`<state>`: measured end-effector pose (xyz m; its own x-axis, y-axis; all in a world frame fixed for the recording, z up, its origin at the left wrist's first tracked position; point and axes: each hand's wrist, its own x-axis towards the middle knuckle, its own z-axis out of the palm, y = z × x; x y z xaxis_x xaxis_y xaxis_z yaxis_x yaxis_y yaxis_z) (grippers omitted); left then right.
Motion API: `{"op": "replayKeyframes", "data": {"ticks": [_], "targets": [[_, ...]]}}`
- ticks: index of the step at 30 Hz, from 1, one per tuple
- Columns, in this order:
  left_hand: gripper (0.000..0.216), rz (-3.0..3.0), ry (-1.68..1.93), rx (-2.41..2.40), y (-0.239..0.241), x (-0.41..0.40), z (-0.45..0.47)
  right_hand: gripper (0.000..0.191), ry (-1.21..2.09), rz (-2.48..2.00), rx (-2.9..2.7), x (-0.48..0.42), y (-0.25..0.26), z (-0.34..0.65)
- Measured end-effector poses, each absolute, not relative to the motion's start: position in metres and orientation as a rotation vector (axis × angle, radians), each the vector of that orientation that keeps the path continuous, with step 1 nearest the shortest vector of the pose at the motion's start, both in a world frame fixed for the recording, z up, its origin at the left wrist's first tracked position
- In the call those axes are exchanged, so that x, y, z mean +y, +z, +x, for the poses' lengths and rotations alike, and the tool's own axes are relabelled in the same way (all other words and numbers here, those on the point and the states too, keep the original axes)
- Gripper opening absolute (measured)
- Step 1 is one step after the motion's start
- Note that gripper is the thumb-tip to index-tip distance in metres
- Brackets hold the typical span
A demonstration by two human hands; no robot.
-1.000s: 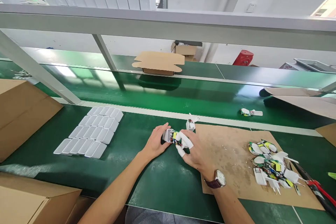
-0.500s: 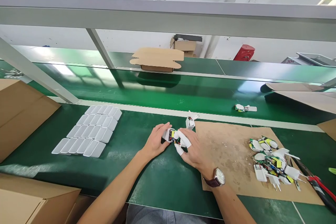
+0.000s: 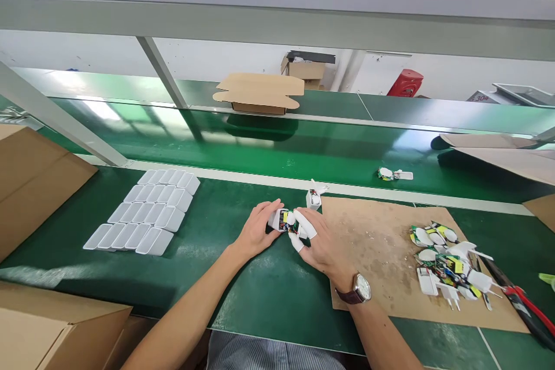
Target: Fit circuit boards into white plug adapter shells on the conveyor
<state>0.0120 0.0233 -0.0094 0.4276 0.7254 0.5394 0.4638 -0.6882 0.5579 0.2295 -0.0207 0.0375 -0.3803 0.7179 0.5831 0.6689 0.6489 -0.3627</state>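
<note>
Between my hands, just above the green bench, is a circuit board [image 3: 287,221] with yellow and white parts, partly inside a white plastic housing [image 3: 274,219]. My left hand [image 3: 259,228] is closed round the housing from the left. From the right, my right hand [image 3: 318,240] grips the board's end, with white covers on its thumb and index finger; they hide part of the board. Just beyond my right hand stands another white housing [image 3: 313,199] with parts sticking out of its top. Rows of white plastic housings [image 3: 147,212] lie on the left.
A cardboard sheet [image 3: 368,254] on the right bears a pile of circuit boards and white plug parts [image 3: 451,266]. Red-and-black-handled pliers [image 3: 522,300] lie beside it. One more board [image 3: 393,174] lies on the green conveyor strip [image 3: 260,153]. Cardboard boxes [image 3: 39,185] stand left.
The view has tilted slightly. My hands keep hold of the housing and board almost in place. The loose board on the green strip has shifted left.
</note>
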Motion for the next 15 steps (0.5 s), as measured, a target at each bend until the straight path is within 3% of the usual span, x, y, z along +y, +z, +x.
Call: {"op": "replayKeyframes", "data": {"ticks": [15], "targets": [[0.081, 2.364, 1.102, 1.041, -0.0095, 0.0220, 0.0135, 0.065, 0.026, -1.045, -2.140, -0.0211, 0.0376, 0.2287]]}}
